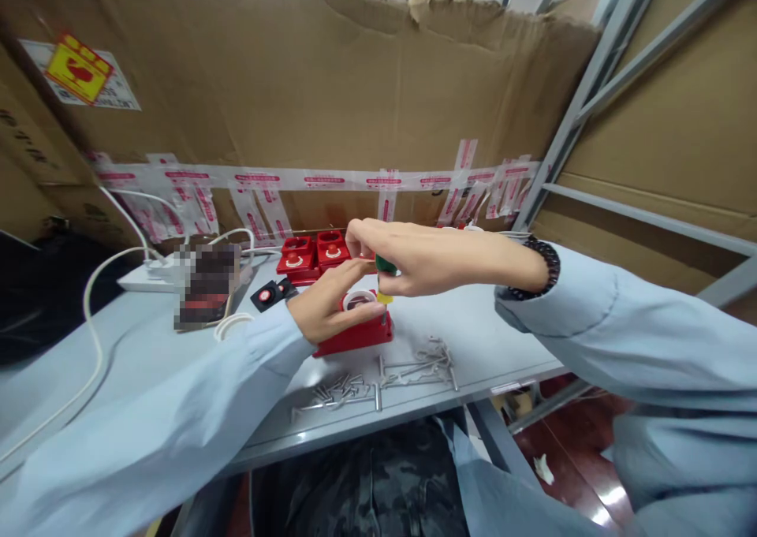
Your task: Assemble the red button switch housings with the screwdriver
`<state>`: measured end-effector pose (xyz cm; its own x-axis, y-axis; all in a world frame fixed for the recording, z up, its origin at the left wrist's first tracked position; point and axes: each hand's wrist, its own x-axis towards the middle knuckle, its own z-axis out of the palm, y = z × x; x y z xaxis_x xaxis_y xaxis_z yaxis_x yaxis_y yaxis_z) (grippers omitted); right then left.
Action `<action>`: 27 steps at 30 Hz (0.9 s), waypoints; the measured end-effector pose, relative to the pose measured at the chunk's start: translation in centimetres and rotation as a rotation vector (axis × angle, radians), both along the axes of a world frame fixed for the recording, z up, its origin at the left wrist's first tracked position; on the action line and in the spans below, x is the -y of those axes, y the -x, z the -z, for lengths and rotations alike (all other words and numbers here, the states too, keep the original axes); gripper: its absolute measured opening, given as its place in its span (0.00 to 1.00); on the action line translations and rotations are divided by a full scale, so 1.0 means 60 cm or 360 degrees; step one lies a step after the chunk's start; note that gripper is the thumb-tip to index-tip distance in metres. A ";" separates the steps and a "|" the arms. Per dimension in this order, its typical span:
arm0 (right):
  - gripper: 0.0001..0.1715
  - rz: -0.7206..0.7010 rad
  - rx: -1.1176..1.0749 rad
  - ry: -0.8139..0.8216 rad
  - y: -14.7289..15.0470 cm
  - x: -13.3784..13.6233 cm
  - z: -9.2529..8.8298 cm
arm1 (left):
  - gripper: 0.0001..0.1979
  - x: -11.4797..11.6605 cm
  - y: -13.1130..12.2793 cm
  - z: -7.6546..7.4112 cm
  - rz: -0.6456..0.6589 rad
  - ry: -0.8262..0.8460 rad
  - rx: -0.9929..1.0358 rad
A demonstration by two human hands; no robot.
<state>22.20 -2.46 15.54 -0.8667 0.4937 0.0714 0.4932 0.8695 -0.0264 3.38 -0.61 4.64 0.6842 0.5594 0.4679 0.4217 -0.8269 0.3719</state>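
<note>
My left hand (331, 304) is closed round a red plastic box (355, 336) with a white ring on top, holding it down on the grey bench (502, 340). My right hand (414, 257) is closed on the green and yellow handle of a screwdriver (385, 278), which stands upright with its tip at the box's right corner. Both sleeves are light blue, and a dark bead bracelet sits on my right wrist.
Several more red boxes (311, 255) stand behind my hands. Loose screws (348, 391) and metal pins (426, 363) lie near the bench's front edge. A white power strip (151, 277) with cables, a blurred object and a small black part (269, 294) lie left. Taped cardboard forms the back wall.
</note>
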 end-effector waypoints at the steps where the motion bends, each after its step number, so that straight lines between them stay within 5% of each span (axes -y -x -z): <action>1: 0.16 0.0021 -0.0032 -0.0017 0.000 -0.002 0.004 | 0.17 -0.001 -0.012 -0.010 0.0022 -0.0014 0.0065; 4: 0.12 0.0134 -0.0096 -0.0158 -0.002 -0.007 0.014 | 0.13 -0.011 -0.039 -0.019 0.0029 0.0047 0.0242; 9: 0.18 0.0538 0.0015 -0.0354 0.000 -0.003 0.014 | 0.15 -0.040 -0.054 0.013 0.0067 0.0354 0.0657; 15: 0.08 0.0213 0.0122 -0.0055 0.008 -0.003 -0.001 | 0.16 -0.049 -0.057 0.055 0.0069 0.0622 0.0902; 22: 0.12 0.0270 0.0009 -0.0075 -0.002 -0.014 0.009 | 0.17 -0.043 -0.048 0.055 0.0284 0.0939 0.0860; 27: 0.16 0.0438 0.0053 -0.0151 -0.003 -0.012 0.005 | 0.26 -0.055 -0.050 0.059 0.0167 0.0917 0.1053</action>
<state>22.36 -1.76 15.23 -0.7038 0.7030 0.1025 0.7100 0.7008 0.0688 6.38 2.72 1.09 0.4339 0.7800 0.4510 -0.0953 -0.4581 0.8838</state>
